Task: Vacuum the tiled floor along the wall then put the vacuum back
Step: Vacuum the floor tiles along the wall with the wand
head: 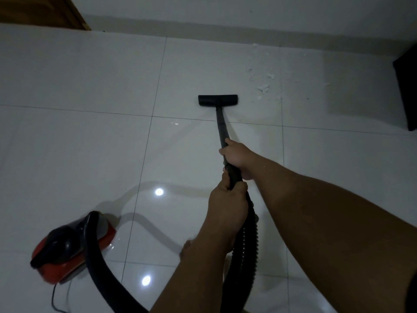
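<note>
I have both hands on the vacuum wand (222, 129). My right hand (237, 155) is wrapped around the black tube farther down its length, and my left hand (226, 199) is clenched around the thicker grip just behind it, where the ribbed hose (247, 240) begins. The wand slants forward and a little left to the black floor nozzle (217, 100), which lies flat on the white tiled floor (90, 143), short of the wall (225, 10) and roughly parallel to it. A scatter of pale debris (262, 88) sits on the tiles just right of the nozzle and trails toward the base of the wall. The red and black canister vacuum (72, 247) sits on the floor at my lower left, well apart from the nozzle, with the hose arching up from its top and curving down past my arms. A thin power cord (54, 299) trails from its near end. A wooden door edge (56, 10) shows at upper left, and a dark object (408, 91) stands at the right edge.
</note>
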